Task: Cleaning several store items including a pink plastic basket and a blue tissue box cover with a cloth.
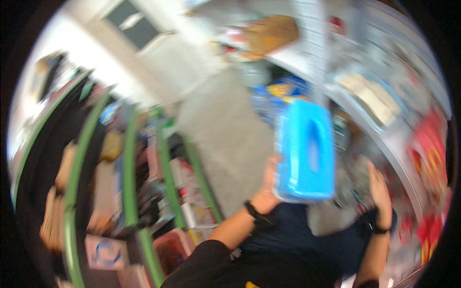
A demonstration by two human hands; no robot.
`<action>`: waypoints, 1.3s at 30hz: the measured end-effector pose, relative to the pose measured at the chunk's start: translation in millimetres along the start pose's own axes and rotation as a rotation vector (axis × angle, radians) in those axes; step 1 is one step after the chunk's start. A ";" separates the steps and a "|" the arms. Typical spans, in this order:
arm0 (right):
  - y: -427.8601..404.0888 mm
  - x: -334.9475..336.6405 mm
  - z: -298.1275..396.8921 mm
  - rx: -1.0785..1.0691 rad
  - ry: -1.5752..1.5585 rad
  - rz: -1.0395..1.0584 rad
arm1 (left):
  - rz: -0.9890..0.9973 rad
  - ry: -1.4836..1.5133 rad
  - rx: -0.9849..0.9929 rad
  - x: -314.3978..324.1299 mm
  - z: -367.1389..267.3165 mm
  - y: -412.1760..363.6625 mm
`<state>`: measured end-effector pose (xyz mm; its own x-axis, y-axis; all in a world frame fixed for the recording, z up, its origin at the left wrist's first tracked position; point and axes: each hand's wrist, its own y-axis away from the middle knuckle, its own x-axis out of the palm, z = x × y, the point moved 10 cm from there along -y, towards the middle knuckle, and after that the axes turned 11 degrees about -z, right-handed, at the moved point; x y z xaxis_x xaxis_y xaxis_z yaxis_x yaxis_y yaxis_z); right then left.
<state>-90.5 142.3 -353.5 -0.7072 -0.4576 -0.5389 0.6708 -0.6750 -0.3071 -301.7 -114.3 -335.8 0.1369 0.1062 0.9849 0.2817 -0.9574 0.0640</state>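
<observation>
A bright blue plastic container (293,158) with an oval recess or handle opening in its face is held up before me, roughly in mid-view. My left hand (268,187) grips its lower left side, the fingers partly hidden behind it. My right hand (379,185) is apart from the container, by the lower shelf on the right, its fingers held straight and near one another. I see nothing in it. Both wrists wear dark bands. Motion blur hides fine detail.
A rack with green shelf edges (130,172), loaded with boxes and goods, runs along the left. White shelving (392,151) stands on the right, with a brown cardboard box (272,36) further back. Grey floor (223,133) lies between, leading to a door (173,64).
</observation>
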 end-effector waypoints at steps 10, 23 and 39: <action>49.9 -40.9 -29.1 0.928 -0.968 -0.211 | -0.429 -0.379 0.043 -49.3 42.0 -75.0; 46.9 61.9 188.0 -0.515 0.154 0.407 | -0.417 -0.325 -0.012 -69.3 41.9 -75.3; -45.0 15.3 138.6 -0.298 0.290 -0.194 | -0.329 -0.624 -0.237 -83.5 76.0 -67.4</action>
<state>-162.5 85.5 -239.1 -0.7630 -0.1297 -0.6333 0.5970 -0.5170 -0.6134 -259.9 -38.2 -434.7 0.6146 0.4624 0.6391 0.1984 -0.8748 0.4421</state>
